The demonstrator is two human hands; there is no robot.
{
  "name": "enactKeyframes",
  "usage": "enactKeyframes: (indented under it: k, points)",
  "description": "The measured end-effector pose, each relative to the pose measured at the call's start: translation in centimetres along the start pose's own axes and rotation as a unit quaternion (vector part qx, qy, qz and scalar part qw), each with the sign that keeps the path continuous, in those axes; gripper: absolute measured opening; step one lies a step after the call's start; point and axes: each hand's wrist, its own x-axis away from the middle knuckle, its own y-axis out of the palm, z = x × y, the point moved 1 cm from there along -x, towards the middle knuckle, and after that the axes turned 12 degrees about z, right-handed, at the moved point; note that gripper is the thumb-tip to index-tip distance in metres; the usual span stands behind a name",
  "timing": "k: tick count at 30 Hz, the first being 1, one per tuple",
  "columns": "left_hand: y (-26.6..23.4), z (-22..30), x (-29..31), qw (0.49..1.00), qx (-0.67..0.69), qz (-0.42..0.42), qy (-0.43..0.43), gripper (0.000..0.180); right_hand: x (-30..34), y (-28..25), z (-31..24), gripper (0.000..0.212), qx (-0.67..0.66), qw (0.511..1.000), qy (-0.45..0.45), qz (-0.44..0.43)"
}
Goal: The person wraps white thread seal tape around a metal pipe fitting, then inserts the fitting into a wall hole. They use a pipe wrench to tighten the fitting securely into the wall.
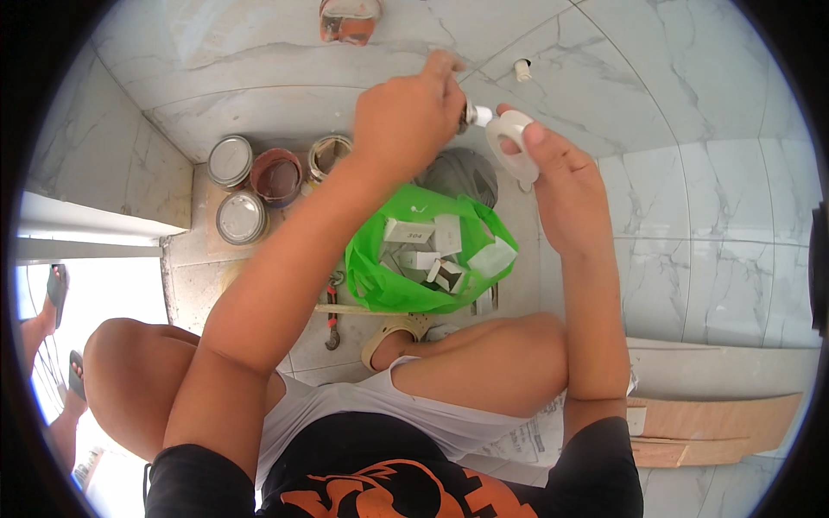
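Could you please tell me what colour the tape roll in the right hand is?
The tape roll is white; it shows in the head view.

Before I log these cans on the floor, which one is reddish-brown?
The middle can of the picture's upper row of three, between a grey-topped can and a beige-smeared can; the others lack its reddish-brown colour.

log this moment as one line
left hand: white-ended metal fitting | right hand: white tape roll | below: green bag, small boxes inside
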Motion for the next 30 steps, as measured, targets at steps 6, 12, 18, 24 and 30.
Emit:
enactKeyframes:
  k: [6,12,18,24,30]
  points:
    - [0.8,1.8,1.1,0.99,0.094,0.0,0.101,0.025,-2.2,-0.7,0.1,0.052,-0.204,0.976,0.06,0.042]
    - [0.3,2.4,1.3,0.976,0.194,-0.044,0.089,0.024,-2.7,-1.1,0.7,0.06,-0.194,0.977,0.075,0.053]
    - [0.2,2.1,0.6,0.954,0.279,-0.047,-0.101,0.024,-2.1,-1.0,1.9,0.07,0.035,0.994,0.1,-0.02]
    - [0.4,1.2,-0.1,0.934,0.286,-0.019,-0.215,0.025,-1.0,-0.6,1.2,0.049,0.109,0.988,0.069,-0.079]
    - [0.4,-0.2,-0.6,0.98,0.127,0.016,-0.153,0.021,0.5,0.5,-0.3,0.044,0.106,0.993,0.026,-0.045]
